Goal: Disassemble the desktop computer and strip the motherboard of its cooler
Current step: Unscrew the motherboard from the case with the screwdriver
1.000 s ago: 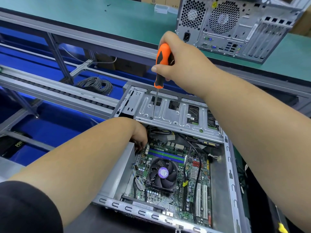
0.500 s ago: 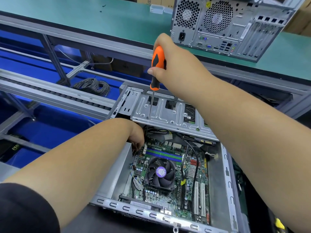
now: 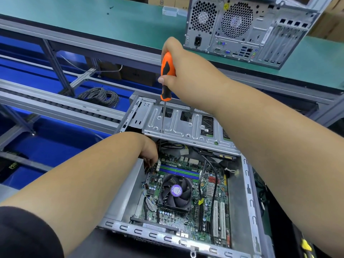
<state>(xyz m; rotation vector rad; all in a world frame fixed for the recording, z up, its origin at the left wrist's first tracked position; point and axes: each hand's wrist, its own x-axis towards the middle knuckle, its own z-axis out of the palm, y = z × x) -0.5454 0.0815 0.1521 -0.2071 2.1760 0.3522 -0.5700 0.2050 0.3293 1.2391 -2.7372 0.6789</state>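
desktop computer [image 3: 247, 192] lies open on its side beneath both hands, its drive cage [image 3: 186, 125] spanning the far end and the motherboard [image 3: 210, 190] exposed on the floor nearer the person. cooler [image 3: 176, 191] sits on the board just near of the left hand [image 3: 149, 151], which reaches in under the cage edge; whether those curled fingers hold anything i cannot tell. right hand [image 3: 184, 69], higher and farther out, grips the orange screwdriver [image 3: 167, 75] upright, shaft running straight down to a hole in the cage directly below the fist. judging by that, the cage screw comes first, and the left hand is nearer the cooler.
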